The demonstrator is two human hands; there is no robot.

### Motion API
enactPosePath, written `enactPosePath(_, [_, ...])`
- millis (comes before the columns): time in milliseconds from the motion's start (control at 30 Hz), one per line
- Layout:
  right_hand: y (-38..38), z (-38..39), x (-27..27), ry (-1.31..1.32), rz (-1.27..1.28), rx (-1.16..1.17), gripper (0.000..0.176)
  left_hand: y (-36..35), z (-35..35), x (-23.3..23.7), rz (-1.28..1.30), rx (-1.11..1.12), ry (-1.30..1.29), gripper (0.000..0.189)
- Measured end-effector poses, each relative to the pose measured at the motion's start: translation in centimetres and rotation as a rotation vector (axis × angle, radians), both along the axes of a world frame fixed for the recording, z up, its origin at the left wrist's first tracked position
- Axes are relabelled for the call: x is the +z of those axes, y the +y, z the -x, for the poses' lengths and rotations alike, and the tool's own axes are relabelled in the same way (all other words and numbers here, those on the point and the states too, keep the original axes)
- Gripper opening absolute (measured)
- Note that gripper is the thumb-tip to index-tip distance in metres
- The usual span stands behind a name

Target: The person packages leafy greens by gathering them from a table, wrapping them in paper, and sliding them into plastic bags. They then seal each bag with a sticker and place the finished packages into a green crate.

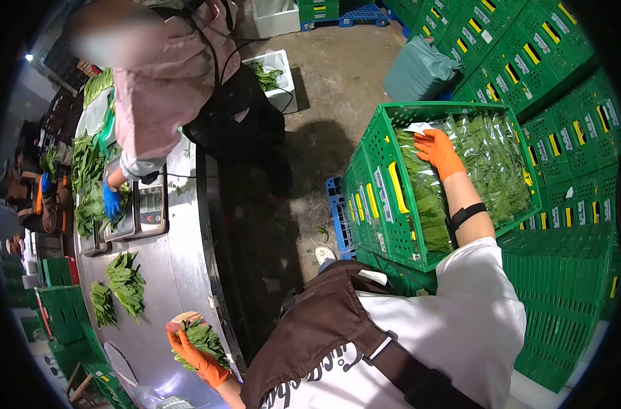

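Left fingers [186, 341] apparently snug around greens [208, 340]

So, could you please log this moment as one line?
left orange-gloved hand: holding green leafy bunch over shiny metal table | right orange-gloved hand: at clear-bagged leafy greens in green perforated plastic crate

The left grip [201, 359], gloved in orange, is held out low to the side, its fingers curled inward; only a short stretch of the bare left forearm [231, 392] shows. The right arm [458, 193] reaches forward and outward, bare below a white sleeve [471, 269], a dark band [468, 216] round the forearm. The right grip [440, 155], likewise orange-gloved, faces down; whether its fingertips pinch or merely rest is hard to tell.
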State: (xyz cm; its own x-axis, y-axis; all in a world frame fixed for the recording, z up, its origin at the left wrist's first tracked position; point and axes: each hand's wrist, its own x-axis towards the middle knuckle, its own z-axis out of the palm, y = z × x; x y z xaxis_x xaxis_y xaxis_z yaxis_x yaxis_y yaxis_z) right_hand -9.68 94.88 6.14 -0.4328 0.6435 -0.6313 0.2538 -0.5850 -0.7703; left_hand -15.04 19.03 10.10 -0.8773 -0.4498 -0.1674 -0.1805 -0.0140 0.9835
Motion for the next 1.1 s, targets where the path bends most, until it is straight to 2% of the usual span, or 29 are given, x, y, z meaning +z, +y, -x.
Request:
enactPosePath(67, [-0.8,-0.4,0.6,0.063,0.034,0.002,0.034,0.7,0.8,-0.9,0.233,0.010,0.011,0.052])
enactPosePath(167, [-0.4,-1.9,0.1,0.180,0.107,0.061,0.034,3.7,2.4,0.0,0.295,-0.092,-0.051,0.053])
enactPosePath(433, [-0.2,-2.6,0.5,0.286,0.173,0.041,0.037,10.8,5.8,0.7,0.203,-0.320,0.054,0.053])
enactPosePath(500, [-0.4,-2.9,1.2,0.296,0.188,0.007,0.039,11.2,7.2,-0.7,0.203,-0.340,0.047,0.053])
enactPosePath(567, [-0.8,-3.0,1.8,0.294,0.172,-0.022,0.039,16.2,8.2,1.4,0.264,-0.486,0.115,0.051])
enactPosePath(633, [-1.3,-3.1,1.8,0.266,0.198,-0.039,0.038,25.0,7.8,7.3,0.250,-0.689,0.143,0.052])
enactPosePath(767, [-6.2,-4.3,5.1,0.232,0.178,-0.087,0.038,38.1,8.8,10.4,0.268,-1.251,0.536,0.061])
enactPosePath(833, [-7.4,-5.6,5.7,0.253,0.176,0.003,0.037,44.6,8.8,9.5,0.398,-1.438,0.778,0.067])
enactPosePath(900, [-8.4,-5.9,7.0,0.205,0.177,-0.008,0.036,50.8,8.5,8.5,0.552,-1.601,0.967,0.073])
enactPosePath(967, [-8.5,-6.4,7.0,0.209,0.161,0.032,0.034,55.3,7.2,5.4,0.658,-1.634,1.100,0.079])
enactPosePath(1033, [-8.9,-6.6,7.3,0.202,0.176,-0.023,0.033,59.0,6.3,3.6,0.894,-1.710,1.157,0.085])
enactPosePath(1067, [-9.1,-6.8,7.8,0.181,0.161,0.016,0.033,60.2,6.2,2.3,0.936,-1.701,1.214,0.077])
enactPosePath(1100, [-9.3,-7.0,8.3,0.161,0.146,0.054,0.033,61.3,6.0,2.8,1.130,-1.890,0.984,0.060])
